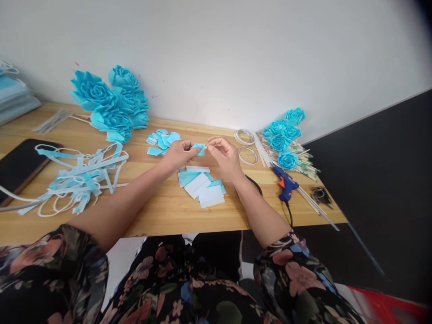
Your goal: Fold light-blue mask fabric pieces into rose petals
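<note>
Pinching a blue piece (200, 147), left fingers (193, 152) closed on it, right fingers (218, 141) nearly together, hold unclear; folded-looking pieces (163, 141) at nine o'clock seem done, sheets (209, 195) at six unworked.

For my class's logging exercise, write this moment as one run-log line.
left hand: holds blue piece; right hand: at piece's edge; table: cut pieces, glue gun

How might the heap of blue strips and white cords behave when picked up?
The heap would probably lift as one tangle, since its cords loop among the strips. It seems light and floppy: the strips look thin and bent.
</note>
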The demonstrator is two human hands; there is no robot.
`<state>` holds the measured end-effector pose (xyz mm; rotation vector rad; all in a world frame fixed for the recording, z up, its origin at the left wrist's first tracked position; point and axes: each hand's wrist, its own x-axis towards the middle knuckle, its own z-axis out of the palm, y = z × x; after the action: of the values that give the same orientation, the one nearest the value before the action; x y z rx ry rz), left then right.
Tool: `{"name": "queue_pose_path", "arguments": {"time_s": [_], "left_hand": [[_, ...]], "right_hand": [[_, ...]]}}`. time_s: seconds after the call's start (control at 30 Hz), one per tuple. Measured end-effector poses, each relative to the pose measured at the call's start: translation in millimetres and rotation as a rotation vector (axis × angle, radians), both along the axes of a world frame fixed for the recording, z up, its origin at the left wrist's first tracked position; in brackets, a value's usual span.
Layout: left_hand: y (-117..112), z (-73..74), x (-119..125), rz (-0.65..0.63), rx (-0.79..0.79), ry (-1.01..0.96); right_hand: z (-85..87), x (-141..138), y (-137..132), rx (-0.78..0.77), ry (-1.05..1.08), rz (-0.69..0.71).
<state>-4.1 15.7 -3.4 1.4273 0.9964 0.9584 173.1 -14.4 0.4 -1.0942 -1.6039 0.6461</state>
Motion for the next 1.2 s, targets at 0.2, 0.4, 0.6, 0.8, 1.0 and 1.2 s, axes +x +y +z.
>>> {"name": "queue_pose_path", "arguments": {"time_s": [0.2,0.4,0.6,0.8,1.0,1.2], "left_hand": [[1.3,-2.4,0.6,0.014,-0.003,0.004],[0.3,-0.6,1.1,0.018,0.014,0.042],[-1.7,1.3,0.8,-0.008,0.026,0.062],[0.4,-3.7,-0.2,-0.034,0.043,0.075],[-0.7,-1.0,0.3,-0.048,0.032,0.063],[1.0,-1.0,-1.5,-0.063,0.056,0.028]], "right_hand": [[0.7,-2.2,-2.1,0.044,-0.105,0.019],[0.7,-2.0,-1.3,0.104,-0.18,-0.005],[-2.2,-1.9,0.5,0.122,-0.218,-0.027],[-2.5,-2.1,0.5,0.123,-0.229,-0.04],[-4.3,-3.8,0.4,0.065,-0.151,-0.014],[-5.7,-4.5,0.3,-0.06,-0.121,-0.021]]}}
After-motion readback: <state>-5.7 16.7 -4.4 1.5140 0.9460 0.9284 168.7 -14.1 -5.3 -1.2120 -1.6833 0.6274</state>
